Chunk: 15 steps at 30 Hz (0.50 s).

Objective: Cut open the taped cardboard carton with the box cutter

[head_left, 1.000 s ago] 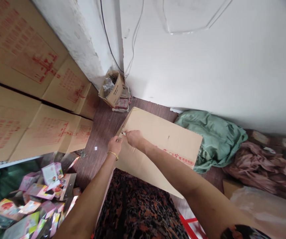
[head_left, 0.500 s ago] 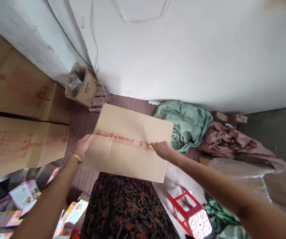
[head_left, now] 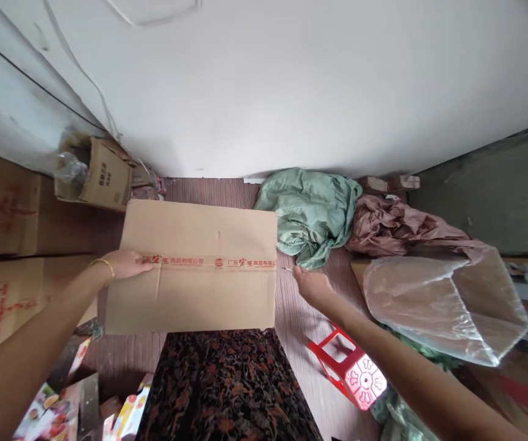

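Holding flat cardboard box [head_left: 199, 288] above lap, left hand [head_left: 128, 264] gripping its left edge at the taped seam. Right hand [head_left: 310, 283] just off the right edge, pinching a thin blade. Seam-cutting step, probably; next calls for steadying box, checking tape [head_left: 209, 262] split.

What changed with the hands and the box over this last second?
The right hand slid along the tape from the box's left end and is now past its right edge. The left hand moved to the left edge. The box stayed on the lap.
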Tool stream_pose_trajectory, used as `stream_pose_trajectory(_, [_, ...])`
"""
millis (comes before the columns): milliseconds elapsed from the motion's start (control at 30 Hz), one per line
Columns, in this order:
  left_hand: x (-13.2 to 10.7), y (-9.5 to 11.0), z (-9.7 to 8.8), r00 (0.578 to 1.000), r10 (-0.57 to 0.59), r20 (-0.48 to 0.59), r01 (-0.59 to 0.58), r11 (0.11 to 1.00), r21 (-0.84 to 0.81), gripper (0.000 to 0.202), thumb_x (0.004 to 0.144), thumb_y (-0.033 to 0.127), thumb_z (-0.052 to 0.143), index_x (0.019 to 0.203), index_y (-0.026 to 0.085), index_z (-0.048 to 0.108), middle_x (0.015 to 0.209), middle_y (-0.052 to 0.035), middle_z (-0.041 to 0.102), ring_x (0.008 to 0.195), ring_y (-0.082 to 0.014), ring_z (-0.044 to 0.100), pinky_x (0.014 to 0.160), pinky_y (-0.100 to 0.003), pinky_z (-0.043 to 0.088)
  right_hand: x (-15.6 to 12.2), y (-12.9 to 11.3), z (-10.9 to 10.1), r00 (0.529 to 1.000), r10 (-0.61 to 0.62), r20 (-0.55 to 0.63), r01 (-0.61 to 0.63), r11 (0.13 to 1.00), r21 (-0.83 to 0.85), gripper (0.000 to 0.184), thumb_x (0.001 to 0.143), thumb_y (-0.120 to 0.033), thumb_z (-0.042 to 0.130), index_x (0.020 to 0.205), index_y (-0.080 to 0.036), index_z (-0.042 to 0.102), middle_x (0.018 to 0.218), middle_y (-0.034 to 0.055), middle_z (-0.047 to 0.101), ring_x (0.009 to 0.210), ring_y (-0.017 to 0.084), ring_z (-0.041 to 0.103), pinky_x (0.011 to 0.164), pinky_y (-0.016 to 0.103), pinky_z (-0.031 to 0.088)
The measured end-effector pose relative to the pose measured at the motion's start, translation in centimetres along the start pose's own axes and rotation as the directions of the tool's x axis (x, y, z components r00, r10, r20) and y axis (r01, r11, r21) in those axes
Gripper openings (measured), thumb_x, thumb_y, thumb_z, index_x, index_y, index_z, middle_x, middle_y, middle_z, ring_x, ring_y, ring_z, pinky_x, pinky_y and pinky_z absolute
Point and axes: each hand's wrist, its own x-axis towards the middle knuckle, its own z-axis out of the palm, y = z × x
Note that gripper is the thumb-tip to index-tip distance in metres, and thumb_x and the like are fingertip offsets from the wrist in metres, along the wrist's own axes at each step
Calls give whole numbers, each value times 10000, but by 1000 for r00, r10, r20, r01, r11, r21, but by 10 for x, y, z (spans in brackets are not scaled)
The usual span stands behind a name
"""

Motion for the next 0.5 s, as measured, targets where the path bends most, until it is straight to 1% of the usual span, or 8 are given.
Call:
stream_pose_trajectory(67, [-4, 11, -5, 987, 24, 159, -63, 968, 244, 387, 758, 521, 587, 602, 166, 590, 734, -18, 642, 754, -186, 562, 682, -235, 337, 6, -25, -2, 999, -37, -26, 40, 993, 114, 322, 931, -87, 296, 1155, -153, 517, 1059, 147, 640, 939, 229, 655, 703, 302, 483])
stream_pose_trajectory(100, [-7, 14, -7, 984, 15, 180, -72, 947, 314, 387, 787, 536, 545, 678, 172, 619, 836, -24, 670, 828, -201, 583, 716, -248, 349, 11, -38, -4, 997, -59, -55, 67, 985, 157, 316, 939, -102, 294, 1163, -159, 510, 1069, 140, 636, 950, 223, 647, 713, 296, 480])
stream_pose_trajectory(167, [-15, 16, -9, 991, 11, 133, -56, 941, 333, 429, 815, 580, 471, 815, 192, 656, 1001, -34, 685, 969, -232, 591, 809, -286, 363, 22, -60, -7, 988, -88, -130, 114, 970, 213, 314, 962, -136, 273, 1181, -170, 496, 1093, 125, 623, 967, 211, 628, 729, 289, 472])
stream_pose_trajectory(233, [-24, 14, -8, 993, 30, 112, -64, 945, 319, 481, 824, 604, 405, 919, 221, 682, 1088, -41, 682, 1061, -255, 581, 885, -326, 359, 33, -73, -10, 972, -112, -204, 159, 961, 228, 319, 988, -175, 237, 1167, -171, 501, 1108, 116, 612, 1005, 209, 598, 778, 295, 461])
stream_pose_trajectory(300, [-31, 12, -6, 991, 48, 123, -84, 947, 310, 484, 824, 572, 386, 1036, 253, 682, 1174, -35, 662, 1133, -259, 563, 927, -338, 356, 39, -75, -10, 958, -128, -256, 186, 958, 220, 316, 995, -190, 236, 1135, -162, 518, 1109, 117, 608, 1053, 221, 562, 848, 316, 438])
stream_pose_trajectory(367, [-37, 12, -4, 989, 49, 140, -92, 943, 319, 473, 825, 525, 378, 1095, 265, 666, 1208, -29, 650, 1142, -255, 566, 920, -329, 374, 39, -68, -7, 959, -119, -256, 174, 963, 204, 306, 986, -171, 259, 1137, -155, 525, 1122, 121, 602, 1078, 230, 538, 889, 331, 414])
stream_pose_trajectory(433, [-40, 15, -2, 985, 27, 172, -86, 933, 348, 465, 835, 521, 357, 1037, 242, 668, 1149, -49, 669, 1071, -260, 600, 853, -320, 406, 36, -60, -4, 967, -120, -227, 165, 968, 191, 312, 969, -142, 282, 1161, -156, 528, 1145, 123, 594, 1082, 230, 529, 879, 326, 415])
stream_pose_trajectory(500, [-43, 21, 0, 981, 20, 192, -97, 912, 398, 444, 849, 509, 344, 930, 206, 658, 1076, -81, 682, 1006, -261, 620, 778, -307, 416, 31, -62, -4, 963, -171, -207, 205, 967, 155, 337, 947, -110, 302, 1189, -157, 532, 1173, 126, 581, 1099, 235, 516, 870, 325, 425])
